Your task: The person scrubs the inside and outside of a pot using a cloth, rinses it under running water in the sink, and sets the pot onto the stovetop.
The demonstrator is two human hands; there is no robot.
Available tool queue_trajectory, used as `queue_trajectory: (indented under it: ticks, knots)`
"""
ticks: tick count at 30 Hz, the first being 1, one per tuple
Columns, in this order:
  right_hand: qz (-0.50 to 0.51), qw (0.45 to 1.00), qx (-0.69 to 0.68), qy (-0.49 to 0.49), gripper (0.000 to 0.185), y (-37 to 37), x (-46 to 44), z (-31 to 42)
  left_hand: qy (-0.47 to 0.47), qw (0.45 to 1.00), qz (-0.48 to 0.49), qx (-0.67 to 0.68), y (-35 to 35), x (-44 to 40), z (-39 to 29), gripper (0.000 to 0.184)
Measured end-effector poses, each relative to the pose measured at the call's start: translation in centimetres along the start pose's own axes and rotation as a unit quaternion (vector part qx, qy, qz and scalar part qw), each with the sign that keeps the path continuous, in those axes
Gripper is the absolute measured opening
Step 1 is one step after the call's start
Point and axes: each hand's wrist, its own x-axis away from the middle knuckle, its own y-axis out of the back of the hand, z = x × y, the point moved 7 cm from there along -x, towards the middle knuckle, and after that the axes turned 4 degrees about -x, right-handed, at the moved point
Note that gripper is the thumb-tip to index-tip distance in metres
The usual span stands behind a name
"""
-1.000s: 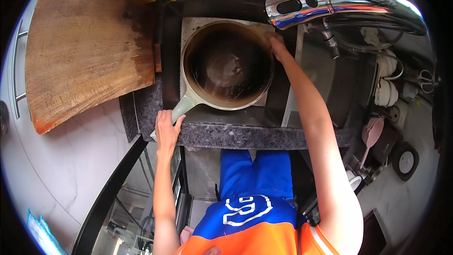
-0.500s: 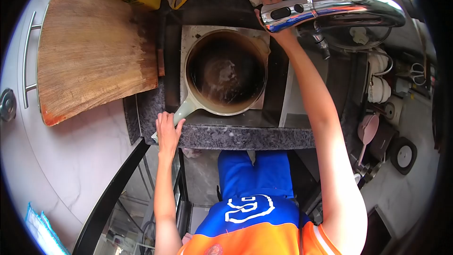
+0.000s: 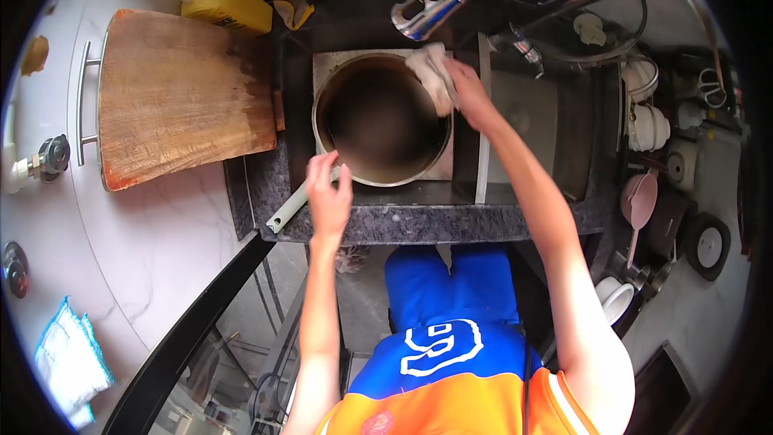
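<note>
A deep pan with a dark, stained inside and a pale green handle stands in the sink. My left hand is over the handle near the rim, thumb and fingers apart; whether it touches the handle I cannot tell. My right hand grips a crumpled whitish cloth at the pan's upper right rim. The cloth hangs partly over the opening. The inside of the pan is blurred.
A chrome faucet arches above the sink's back right. At left are a wooden cutting board and a yellow pump bottle. A yellow-edged cloth lies behind. Bowls and a pink ladle sit at right.
My right hand has brought the cloth from behind the faucet down to the pan's rim. My left hand has moved from the handle's end toward the pan, and its fingers have loosened.
</note>
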Motion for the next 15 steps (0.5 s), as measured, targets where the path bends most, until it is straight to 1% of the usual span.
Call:
queue_trajectory:
  ticks: [2,3,4,5,6,8,9,10,11,12,13,14,15]
  knots:
    - [-0.022,0.99,-0.126,-0.056,0.038,0.7,4.5,-2.2,0.028,0.986,0.05,0.16,-4.1,-0.2,-3.0,0.021]
    - [-0.035,0.993,-0.107,-0.047,0.037,1.3,6.4,-2.3,0.036,0.956,0.091,0.277,-7.1,-0.2,-4.5,0.022]
    - [-0.05,0.994,-0.088,-0.041,0.036,2.0,8.4,-2.4,0.037,0.926,0.13,0.351,-9.8,0.0,-6.3,0.026]
    - [-0.095,0.995,-0.028,0.015,0.034,3.3,10.0,-2.0,0.113,0.886,0.211,0.397,-12.9,0.6,-7.3,0.029]
    - [-0.114,0.991,-0.052,-0.044,0.033,4.9,10.9,-3.2,0.157,0.88,0.23,0.384,-14.6,0.5,-10.6,0.029]
    - [-0.128,0.978,-0.158,-0.041,0.033,7.0,13.3,-3.3,0.13,0.903,0.229,0.341,-20.4,1.6,-10.4,0.026]
    - [-0.119,0.981,-0.155,0.001,0.037,7.5,14.1,-2.0,0.133,0.89,0.222,0.374,-21.1,1.7,-11.5,0.024]
    - [-0.127,0.979,-0.157,-0.001,0.037,9.6,14.7,-2.4,0.143,0.875,0.216,0.408,-21.8,2.4,-12.5,0.023]
    - [-0.105,0.981,-0.162,-0.009,0.039,11.3,15.0,-3.2,0.112,0.896,0.193,0.384,-22.7,2.6,-13.2,0.019]
    - [-0.078,0.982,-0.17,-0.017,0.04,12.2,15.1,-3.3,0.111,0.898,0.196,0.379,-24.1,3.0,-13.7,0.019]
    - [-0.098,0.981,-0.168,-0.012,0.036,13.6,15.6,-3.4,0.028,0.95,0.134,0.28,-24.2,3.4,-14.7,0.019]
    - [-0.098,0.98,-0.174,-0.013,0.036,14.8,15.6,-3.4,-0.063,0.98,0.068,0.174,-24.3,3.7,-15.9,0.019]
    - [-0.124,0.981,-0.15,-0.007,0.031,16.3,15.5,-3.2,-0.009,0.967,0.085,0.241,-25.7,4.0,-15.7,0.025]
